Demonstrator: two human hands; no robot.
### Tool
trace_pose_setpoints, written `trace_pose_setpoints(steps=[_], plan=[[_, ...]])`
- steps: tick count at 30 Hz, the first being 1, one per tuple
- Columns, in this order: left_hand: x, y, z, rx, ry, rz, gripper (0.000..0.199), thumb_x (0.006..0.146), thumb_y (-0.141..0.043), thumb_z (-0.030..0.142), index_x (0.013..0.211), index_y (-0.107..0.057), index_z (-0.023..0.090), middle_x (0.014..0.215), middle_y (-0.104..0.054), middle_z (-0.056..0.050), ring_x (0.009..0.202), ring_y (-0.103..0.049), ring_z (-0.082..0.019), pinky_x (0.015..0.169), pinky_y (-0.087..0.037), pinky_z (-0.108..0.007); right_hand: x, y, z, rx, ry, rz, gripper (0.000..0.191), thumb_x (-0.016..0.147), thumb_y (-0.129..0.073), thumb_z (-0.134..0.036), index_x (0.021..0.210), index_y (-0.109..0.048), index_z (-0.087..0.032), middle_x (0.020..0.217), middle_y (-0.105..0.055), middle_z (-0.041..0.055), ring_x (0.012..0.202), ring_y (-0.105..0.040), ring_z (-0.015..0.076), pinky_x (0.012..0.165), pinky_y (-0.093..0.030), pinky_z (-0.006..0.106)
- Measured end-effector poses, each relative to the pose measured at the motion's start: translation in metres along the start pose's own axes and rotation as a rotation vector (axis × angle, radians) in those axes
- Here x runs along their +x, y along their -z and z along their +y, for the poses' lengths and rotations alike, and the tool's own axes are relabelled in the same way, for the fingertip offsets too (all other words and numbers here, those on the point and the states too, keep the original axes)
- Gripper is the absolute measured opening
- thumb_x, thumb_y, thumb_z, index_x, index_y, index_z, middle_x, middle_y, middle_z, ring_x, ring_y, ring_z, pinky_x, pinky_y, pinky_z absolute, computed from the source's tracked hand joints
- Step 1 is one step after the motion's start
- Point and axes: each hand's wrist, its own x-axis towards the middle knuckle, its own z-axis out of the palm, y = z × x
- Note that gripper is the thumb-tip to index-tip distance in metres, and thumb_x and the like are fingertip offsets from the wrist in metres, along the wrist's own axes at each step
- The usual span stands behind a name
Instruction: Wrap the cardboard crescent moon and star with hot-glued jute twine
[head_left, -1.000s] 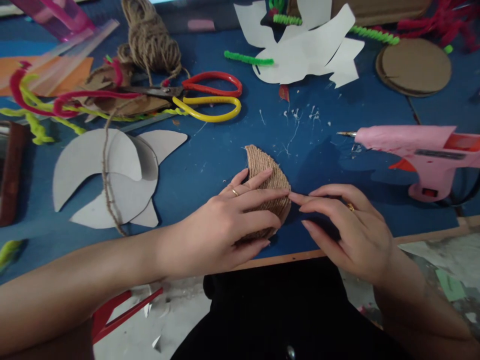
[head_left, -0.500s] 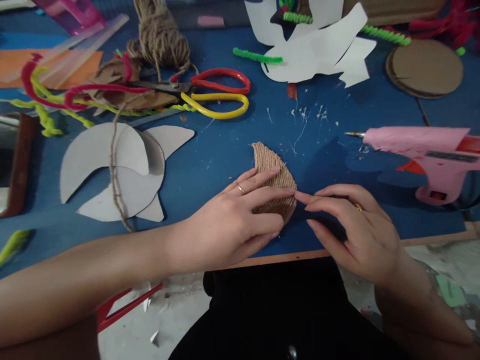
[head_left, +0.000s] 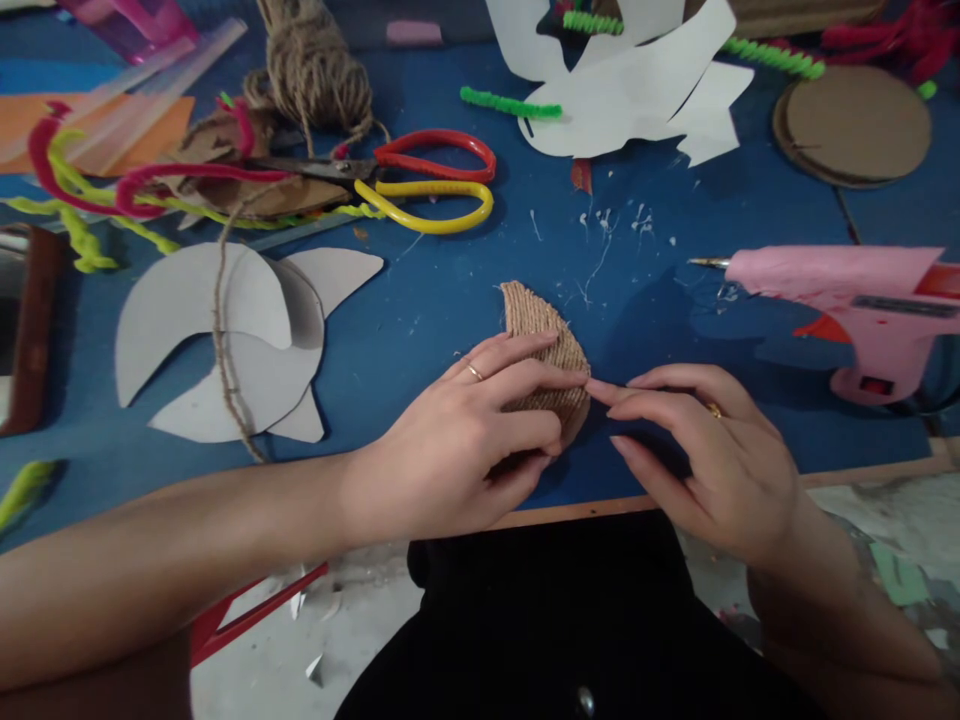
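"Where's the piece?"

"A half-round shape wrapped in coiled jute twine lies flat on the blue bench, close to the front edge."

"Why is it held like that?"

"The left hand rests over it, its fingers spread and unclenched, apparently pinning it down. The right hand sits at the shape's right edge, fingertips drawn together. Whether they pinch anything, I can't tell."

"Any readable writing?"

"None. The pink glue gun right of the shape has a dark strip, but it's illegible."
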Motion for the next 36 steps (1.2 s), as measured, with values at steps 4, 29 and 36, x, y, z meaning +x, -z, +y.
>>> trace_pose_setpoints(steps=[4, 29, 36], plan=[[0.000, 0.003, -0.004, -0.028, -0.014, -0.038, 0.012, 0.088, -0.056, 0.015, 0.086, -0.067, 0.019, 0.133, -0.057, -0.006, 0.143, -0.031, -0.024, 0.119, -0.029, -0.044, 0.001, -0.001, -0.001, -0.013, 0.000, -0.001, 0.020, 0.087, -0.060, -0.014, 0.107, -0.060, -0.013, 0.112, -0.071, 0.0076, 0.103, -0.057, 0.0203, 0.093, -0.047, 0.034], [-0.001, 0.026, -0.017, -0.099, -0.054, -0.302, 0.035, 0.076, -0.065, 0.015, 0.110, -0.062, 0.024, 0.153, -0.036, -0.002, 0.148, -0.014, -0.029, 0.120, -0.025, -0.052, 0.000, -0.001, 0.000, -0.002, 0.013, 0.023, 0.025, 0.086, -0.061, -0.014, 0.111, -0.060, -0.012, 0.112, -0.071, 0.0070, 0.102, -0.058, 0.0221, 0.092, -0.049, 0.036], [0.002, 0.028, -0.019, -0.044, -0.092, -0.353, 0.043, 0.072, -0.075, 0.036, 0.111, -0.062, 0.025, 0.154, -0.035, -0.004, 0.147, -0.018, -0.034, 0.117, -0.028, -0.055, 0.000, -0.002, 0.000, -0.007, 0.021, 0.028, 0.023, 0.087, -0.060, -0.015, 0.109, -0.059, -0.013, 0.113, -0.071, 0.0068, 0.101, -0.058, 0.0219, 0.091, -0.050, 0.037]])
